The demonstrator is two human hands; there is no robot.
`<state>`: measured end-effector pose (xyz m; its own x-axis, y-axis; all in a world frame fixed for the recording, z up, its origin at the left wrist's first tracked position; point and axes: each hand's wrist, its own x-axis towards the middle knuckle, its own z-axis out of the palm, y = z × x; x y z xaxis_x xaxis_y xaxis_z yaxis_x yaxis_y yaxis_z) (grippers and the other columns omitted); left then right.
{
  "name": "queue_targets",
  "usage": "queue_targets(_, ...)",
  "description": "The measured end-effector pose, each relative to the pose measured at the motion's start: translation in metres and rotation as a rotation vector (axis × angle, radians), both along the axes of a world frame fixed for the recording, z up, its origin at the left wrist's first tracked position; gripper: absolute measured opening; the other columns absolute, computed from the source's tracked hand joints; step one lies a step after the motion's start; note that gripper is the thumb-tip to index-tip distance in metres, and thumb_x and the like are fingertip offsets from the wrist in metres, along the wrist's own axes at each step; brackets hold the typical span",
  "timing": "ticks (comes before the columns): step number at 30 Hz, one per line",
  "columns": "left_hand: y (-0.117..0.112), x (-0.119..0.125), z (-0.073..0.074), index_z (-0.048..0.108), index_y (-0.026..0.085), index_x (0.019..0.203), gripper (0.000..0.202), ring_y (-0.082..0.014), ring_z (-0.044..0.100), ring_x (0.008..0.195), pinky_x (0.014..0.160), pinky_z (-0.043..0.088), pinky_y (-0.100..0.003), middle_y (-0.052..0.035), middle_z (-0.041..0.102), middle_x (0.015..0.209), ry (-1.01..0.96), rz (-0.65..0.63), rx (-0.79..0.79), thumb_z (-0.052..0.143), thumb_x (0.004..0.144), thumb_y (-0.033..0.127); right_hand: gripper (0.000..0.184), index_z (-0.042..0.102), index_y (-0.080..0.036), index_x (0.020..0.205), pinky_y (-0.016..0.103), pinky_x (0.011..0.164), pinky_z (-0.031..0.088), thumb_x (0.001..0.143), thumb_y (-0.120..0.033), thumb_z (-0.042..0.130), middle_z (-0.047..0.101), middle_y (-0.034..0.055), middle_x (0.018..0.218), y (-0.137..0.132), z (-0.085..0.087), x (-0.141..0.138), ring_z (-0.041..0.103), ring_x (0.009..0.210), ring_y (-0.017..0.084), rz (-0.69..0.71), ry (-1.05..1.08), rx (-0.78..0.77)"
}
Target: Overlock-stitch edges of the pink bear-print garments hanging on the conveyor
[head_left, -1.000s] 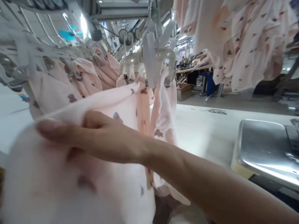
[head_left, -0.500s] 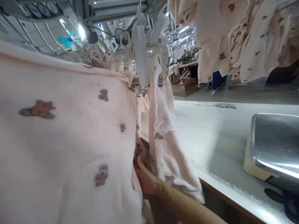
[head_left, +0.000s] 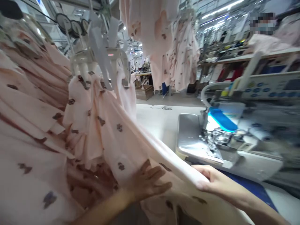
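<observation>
A pale pink fabric piece [head_left: 140, 147] printed with small brown bears hangs from a clip on the overhead hanger [head_left: 82, 61] and stretches down toward me at a slant. My right hand [head_left: 217, 179] pinches its right edge between thumb and fingers. Against the face of the same fabric lies my left hand [head_left: 147, 181], fingers spread and slightly blurred, not closed on it. Further pink pieces [head_left: 81, 125] hang bunched behind and left of my left hand. The lower end of the held fabric runs out of view.
To the right stands a sewing machine [head_left: 222, 120] with a blue cover and a shiny metal plate [head_left: 189, 134]. The white tabletop [head_left: 152, 115] extends behind the fabric. More pink garments [head_left: 182, 53] hang overhead. A cardboard box [head_left: 144, 92] and a person [head_left: 264, 37] are further back.
The view has swung right, bringing the sewing machine into sight. Both hands now show at the fabric, which is drawn toward the right; earlier one hand reached between the hanging pieces.
</observation>
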<state>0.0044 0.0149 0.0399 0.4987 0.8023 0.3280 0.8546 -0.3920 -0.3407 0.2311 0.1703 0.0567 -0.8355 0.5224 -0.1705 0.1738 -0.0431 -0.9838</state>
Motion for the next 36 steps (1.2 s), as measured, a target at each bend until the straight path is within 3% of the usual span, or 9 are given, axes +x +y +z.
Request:
queue_targets(3, 0.029, 0.023, -0.013, 0.059, 0.018, 0.082, 0.003, -0.0136, 0.055, 0.071, 0.078, 0.045, -0.033, 0.0004, 0.057, 0.067, 0.014, -0.186, 0.007, 0.056, 0.082, 0.019, 0.041, 0.055, -0.016, 0.064, 0.022, 0.052, 0.028, 0.068, -0.056, 0.064, 0.044, -0.0024, 0.062, 0.004, -0.012, 0.016, 0.038, 0.060, 0.013, 0.119, -0.036, 0.106)
queue_targets(7, 0.044, 0.063, -0.009, 0.055, 0.021, 0.068, 0.014, -0.0116, 0.051, 0.062, 0.073, 0.044, -0.028, 0.0018, 0.052, 0.060, -0.171, -0.396, 0.173, 0.053, 0.081, 0.019, 0.032, 0.049, -0.017, 0.062, 0.021, 0.053, 0.031, 0.082, -0.043, 0.051, 0.045, -0.0032, 0.062, -0.006, -0.011, 0.025, 0.040, 0.060, 0.013, -0.063, -0.042, 0.200)
queue_targets(10, 0.058, 0.092, 0.001, 0.056, 0.021, 0.078, 0.013, -0.0162, 0.057, 0.084, 0.086, 0.042, -0.035, -0.0039, 0.063, 0.091, -0.298, -0.268, 0.335, 0.046, 0.082, 0.015, 0.028, 0.054, -0.018, 0.069, 0.021, 0.060, 0.038, 0.087, -0.037, 0.045, 0.056, -0.0009, 0.070, -0.011, 0.004, 0.023, 0.050, 0.067, 0.016, -0.051, 0.077, 0.253)
queue_targets(12, 0.072, 0.100, 0.008, 0.054, 0.020, 0.082, 0.013, -0.0170, 0.057, 0.079, 0.073, 0.044, -0.035, -0.0069, 0.062, 0.098, -0.365, -0.115, 0.287, 0.042, 0.083, 0.016, 0.026, 0.059, -0.018, 0.075, 0.023, 0.066, 0.040, 0.088, -0.034, 0.044, 0.061, 0.0008, 0.077, -0.007, 0.015, 0.024, 0.054, 0.074, 0.018, -0.048, 0.095, 0.314)
queue_targets(16, 0.105, 0.094, 0.023, 0.046, 0.021, 0.072, 0.016, -0.0149, 0.044, 0.052, 0.050, 0.031, -0.031, -0.0005, 0.050, 0.061, -0.375, 0.041, 0.185, 0.041, 0.087, 0.018, 0.020, 0.059, -0.019, 0.068, 0.024, 0.063, 0.039, 0.082, -0.031, 0.050, 0.061, -0.0008, 0.070, 0.015, 0.027, 0.034, 0.055, 0.071, 0.019, -0.314, -0.076, 0.418)
queue_targets(22, 0.143, 0.076, 0.048, 0.046, 0.020, 0.072, 0.015, -0.0182, 0.051, 0.064, 0.056, 0.035, -0.031, -0.0019, 0.053, 0.069, -0.448, 0.267, -0.013, 0.049, 0.086, 0.025, 0.010, 0.051, -0.022, 0.079, 0.029, 0.064, 0.039, 0.076, -0.032, 0.050, 0.059, 0.0008, 0.073, 0.036, 0.014, 0.023, 0.056, 0.071, 0.021, -0.816, -0.148, 0.449)
queue_targets(30, 0.139, 0.055, 0.051, 0.057, 0.029, 0.109, 0.025, -0.0167, 0.048, 0.093, 0.082, 0.042, -0.031, -0.0027, 0.051, 0.101, -0.593, 0.052, -0.280, 0.041, 0.090, 0.026, 0.031, 0.047, -0.020, 0.103, 0.028, 0.058, 0.044, 0.078, -0.038, 0.051, 0.062, 0.0085, 0.094, 0.019, -0.004, 0.015, 0.057, 0.060, 0.017, -0.971, 0.062, 0.336)
queue_targets(33, 0.140, 0.053, 0.046, 0.054, 0.036, 0.118, 0.032, -0.0190, 0.043, 0.097, 0.086, 0.041, -0.036, -0.0021, 0.049, 0.111, -0.577, 0.086, -0.261, 0.037, 0.092, 0.028, 0.038, 0.043, -0.019, 0.109, 0.025, 0.047, 0.043, 0.078, -0.040, 0.051, 0.064, 0.0087, 0.088, 0.017, -0.007, 0.013, 0.057, 0.053, 0.016, -0.951, 0.189, 0.159)
queue_targets(36, 0.144, 0.050, 0.047, 0.053, 0.038, 0.119, 0.033, -0.0199, 0.042, 0.099, 0.087, 0.040, -0.038, -0.0010, 0.048, 0.116, -0.561, 0.130, -0.270, 0.035, 0.092, 0.030, 0.033, 0.049, -0.017, 0.101, 0.024, 0.044, 0.042, 0.078, -0.041, 0.050, 0.064, 0.0085, 0.085, 0.021, -0.007, 0.008, 0.055, 0.050, 0.015, -1.008, 0.205, 0.238)
